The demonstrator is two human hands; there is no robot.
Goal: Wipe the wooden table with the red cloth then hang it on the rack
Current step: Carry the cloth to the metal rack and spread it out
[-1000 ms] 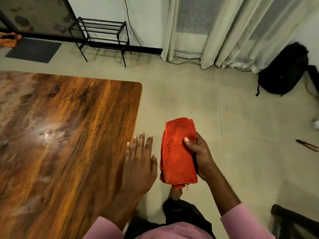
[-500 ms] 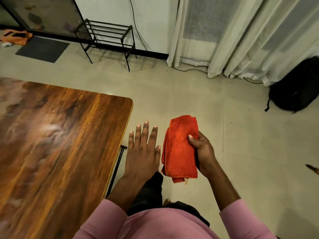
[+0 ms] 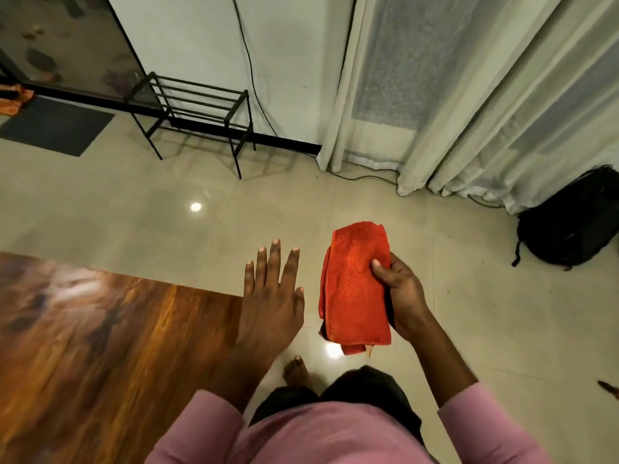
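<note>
My right hand [image 3: 400, 293] grips a folded red cloth [image 3: 355, 289], thumb on its top face, and holds it in the air above the floor. My left hand [image 3: 271, 296] hovers flat with straight spread fingers just past the right corner of the wooden table [image 3: 100, 346], holding nothing. The table fills the lower left. A black metal rack [image 3: 197, 108] with thin horizontal bars stands on the floor against the far wall, ahead and to the left.
Pale curtains [image 3: 469, 105] hang at the upper right, with a cable running along their foot. A black backpack [image 3: 572, 219] lies on the floor at the right. A dark mat [image 3: 53, 127] lies at the far left. My bare foot [image 3: 296, 370] shows below my hands.
The view has moved forward and right: the table slid to the lower left and the rack came closer. My left hand left the table's edge. The cloth stayed in my right hand.
</note>
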